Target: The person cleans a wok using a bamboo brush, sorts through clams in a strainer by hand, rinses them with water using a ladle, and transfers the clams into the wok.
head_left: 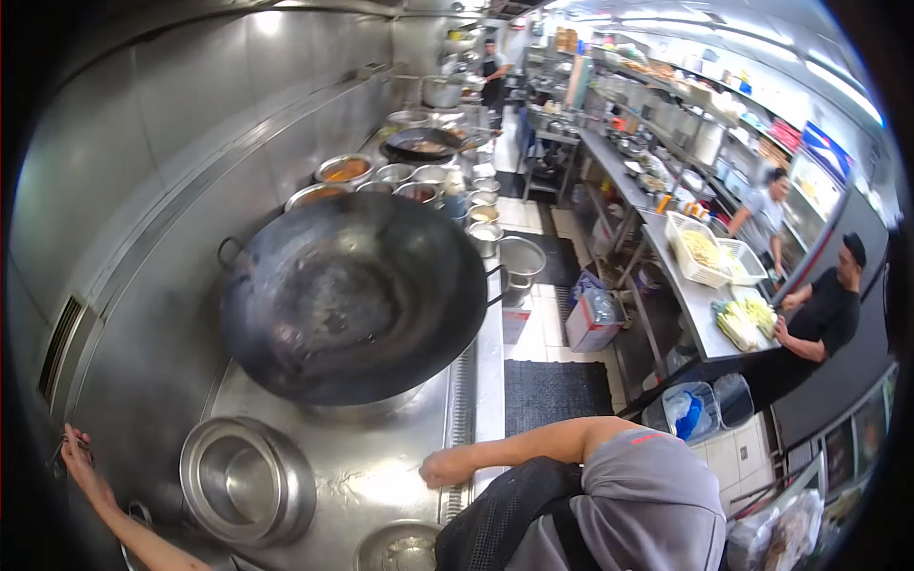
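My left hand [78, 459] is raised at the far left by the steel wall. Its fingers are curled round something small and dark that I cannot make out. My right hand [446, 468] is closed in a fist near the steel stove top's front edge, with nothing showing in it. A large black wok [352, 295] with two loop handles stands tilted on the stove beyond my hands, its inside wet and shiny. Between my hands sits a round steel pot [300, 485]. A shallow steel bowl [371, 550] lies at the bottom edge, partly hidden by my body.
Behind the wok stand several steel containers [345, 169] and a smaller pan [422, 145]. Across the aisle, two people work at a long counter [690, 300] with white baskets [695, 249] and green vegetables [745, 324]. A third person [493, 81] stands far back.
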Available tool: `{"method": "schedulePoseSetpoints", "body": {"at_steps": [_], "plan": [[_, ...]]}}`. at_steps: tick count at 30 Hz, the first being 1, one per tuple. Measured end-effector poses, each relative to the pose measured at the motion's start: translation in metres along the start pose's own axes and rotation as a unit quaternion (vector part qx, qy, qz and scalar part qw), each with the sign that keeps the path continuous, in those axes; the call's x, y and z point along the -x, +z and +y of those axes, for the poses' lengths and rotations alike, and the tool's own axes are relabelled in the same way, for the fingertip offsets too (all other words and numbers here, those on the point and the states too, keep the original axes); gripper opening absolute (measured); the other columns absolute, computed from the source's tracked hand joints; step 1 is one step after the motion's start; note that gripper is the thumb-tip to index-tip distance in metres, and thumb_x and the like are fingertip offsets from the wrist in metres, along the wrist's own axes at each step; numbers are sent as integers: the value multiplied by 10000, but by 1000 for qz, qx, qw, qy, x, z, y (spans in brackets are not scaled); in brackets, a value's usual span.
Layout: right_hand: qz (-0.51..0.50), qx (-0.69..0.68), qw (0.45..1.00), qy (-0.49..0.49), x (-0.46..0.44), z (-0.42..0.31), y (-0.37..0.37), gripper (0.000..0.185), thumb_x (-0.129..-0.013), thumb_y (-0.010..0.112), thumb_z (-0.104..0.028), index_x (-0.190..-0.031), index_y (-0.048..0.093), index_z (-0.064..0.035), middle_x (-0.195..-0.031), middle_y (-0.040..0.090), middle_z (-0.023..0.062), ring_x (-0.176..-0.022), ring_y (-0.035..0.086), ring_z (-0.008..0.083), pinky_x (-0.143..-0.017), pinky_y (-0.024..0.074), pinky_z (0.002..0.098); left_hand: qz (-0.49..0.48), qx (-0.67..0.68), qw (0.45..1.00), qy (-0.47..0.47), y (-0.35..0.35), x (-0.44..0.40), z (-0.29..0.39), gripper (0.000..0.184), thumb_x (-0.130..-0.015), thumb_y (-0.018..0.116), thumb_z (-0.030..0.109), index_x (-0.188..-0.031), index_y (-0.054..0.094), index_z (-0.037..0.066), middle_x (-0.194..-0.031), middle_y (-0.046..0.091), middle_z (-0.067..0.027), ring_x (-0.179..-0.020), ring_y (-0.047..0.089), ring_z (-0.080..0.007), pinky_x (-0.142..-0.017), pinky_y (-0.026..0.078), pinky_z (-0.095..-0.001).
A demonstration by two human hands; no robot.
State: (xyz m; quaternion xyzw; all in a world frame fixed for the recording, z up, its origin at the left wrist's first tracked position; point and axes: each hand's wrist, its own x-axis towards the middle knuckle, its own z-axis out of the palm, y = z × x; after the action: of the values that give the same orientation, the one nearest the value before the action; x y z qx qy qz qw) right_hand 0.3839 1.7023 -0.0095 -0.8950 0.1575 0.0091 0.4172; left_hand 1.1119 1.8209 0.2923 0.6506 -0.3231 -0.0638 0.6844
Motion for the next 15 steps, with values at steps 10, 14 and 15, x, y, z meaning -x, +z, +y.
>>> {"method": "schedulePoseSetpoints", "body": {"at_steps": [10,14,15], "plan": [[-20,54,998,11,5,1,-16,274,-986,574,-292,-999,661,-33,-987,652,187,-969,632,383,-865,512,476,11,-50,996,69,31,92,82,459,-996,634,380,-1202,663,-29,-1118,706,-118,-1122,661,-233,-1073,433,-389],[-13,17,1000,10,7,-22,-24,235,-970,616,-248,-932,666,-21,-915,674,200,-930,650,393,-826,525,476,79,-102,991,38,-1,116,83,467,-1005,623,444,-1268,603,59,-1240,685,-64,-1160,627,-150,-955,393,-293],[-8,10,1000,21,6,-29,-26,234,-967,629,-247,-940,670,-19,-923,676,204,-931,653,395,-825,528,474,82,-98,992,9,-2,124,94,490,-986,639,485,-1256,589,79,-1263,677,-65,-1187,617,-145,-985,382,-328]]}}
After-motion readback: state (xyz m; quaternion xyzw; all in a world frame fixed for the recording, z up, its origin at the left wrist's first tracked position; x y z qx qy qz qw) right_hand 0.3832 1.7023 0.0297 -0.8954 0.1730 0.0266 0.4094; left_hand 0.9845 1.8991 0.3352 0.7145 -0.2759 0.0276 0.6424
